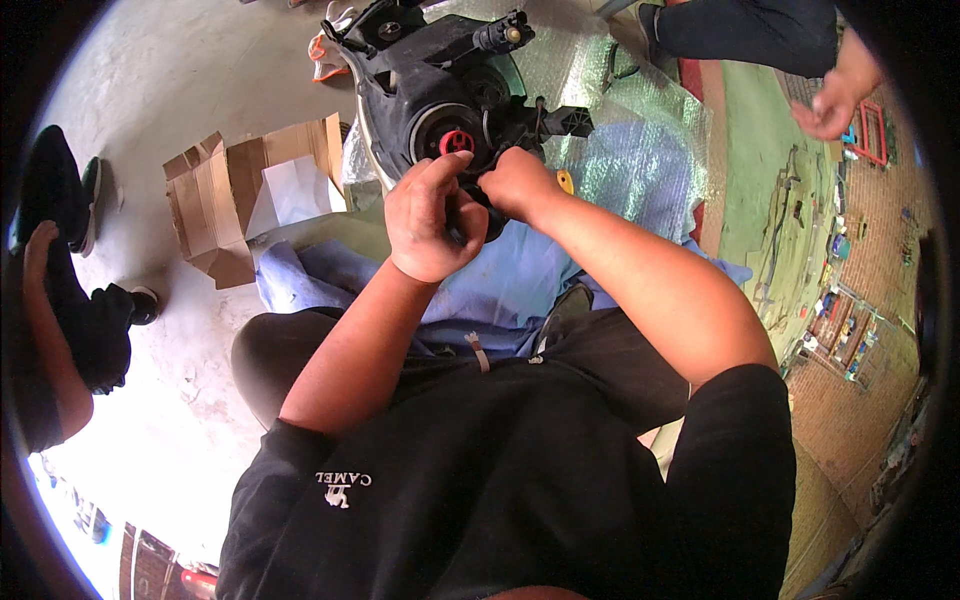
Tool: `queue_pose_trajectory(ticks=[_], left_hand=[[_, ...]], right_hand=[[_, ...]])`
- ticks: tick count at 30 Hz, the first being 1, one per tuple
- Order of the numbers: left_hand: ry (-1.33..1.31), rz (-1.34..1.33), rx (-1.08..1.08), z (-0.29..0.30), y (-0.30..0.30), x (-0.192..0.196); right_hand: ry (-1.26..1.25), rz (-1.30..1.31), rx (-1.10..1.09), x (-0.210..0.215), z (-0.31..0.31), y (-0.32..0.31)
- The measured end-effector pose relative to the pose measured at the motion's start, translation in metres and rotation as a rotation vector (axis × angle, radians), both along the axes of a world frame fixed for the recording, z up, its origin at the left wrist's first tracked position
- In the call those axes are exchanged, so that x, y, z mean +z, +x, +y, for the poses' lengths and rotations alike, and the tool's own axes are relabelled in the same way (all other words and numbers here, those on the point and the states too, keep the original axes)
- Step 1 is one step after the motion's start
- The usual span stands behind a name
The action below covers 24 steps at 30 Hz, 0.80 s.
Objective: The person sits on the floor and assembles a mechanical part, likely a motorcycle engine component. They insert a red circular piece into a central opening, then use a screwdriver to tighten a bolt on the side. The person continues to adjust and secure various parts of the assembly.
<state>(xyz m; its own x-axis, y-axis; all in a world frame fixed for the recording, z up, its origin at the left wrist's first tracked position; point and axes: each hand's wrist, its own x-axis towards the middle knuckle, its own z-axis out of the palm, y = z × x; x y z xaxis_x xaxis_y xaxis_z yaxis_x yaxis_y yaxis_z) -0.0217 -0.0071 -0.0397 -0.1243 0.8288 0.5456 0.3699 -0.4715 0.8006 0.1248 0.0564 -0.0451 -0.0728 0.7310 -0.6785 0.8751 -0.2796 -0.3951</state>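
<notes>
A black car headlight (pixel 395 75) lies with its back toward me, a round opening in it holding a red bulb socket (pixel 457 144). My left hand (pixel 433 222) is at the near edge of the housing, its fingers curled and one fingertip reaching the rim of the red socket. Something dark shows between these fingers, too hidden to name. Just to its right, my right hand (pixel 520 186) is closed against the lower part of the headlight; its fingertips and whatever they grip are hidden.
Blue cloth (pixel 310 275) and bubble wrap (pixel 640 140) lie under and around the headlight. An opened cardboard box (pixel 215 205) is at left, a white and orange glove (pixel 328 55) beyond. Other people sit at far left and upper right, one person's hand (pixel 835 105) showing. Tools (pixel 850 335) lie at right.
</notes>
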Motion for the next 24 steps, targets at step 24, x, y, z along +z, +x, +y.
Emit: queue_pose_trajectory(ticks=[24], left_hand=[[-0.034,-0.195,0.049,0.011,-0.007,0.003]], right_hand=[[0.391,-0.148,0.339,0.057,-0.014,0.021]])
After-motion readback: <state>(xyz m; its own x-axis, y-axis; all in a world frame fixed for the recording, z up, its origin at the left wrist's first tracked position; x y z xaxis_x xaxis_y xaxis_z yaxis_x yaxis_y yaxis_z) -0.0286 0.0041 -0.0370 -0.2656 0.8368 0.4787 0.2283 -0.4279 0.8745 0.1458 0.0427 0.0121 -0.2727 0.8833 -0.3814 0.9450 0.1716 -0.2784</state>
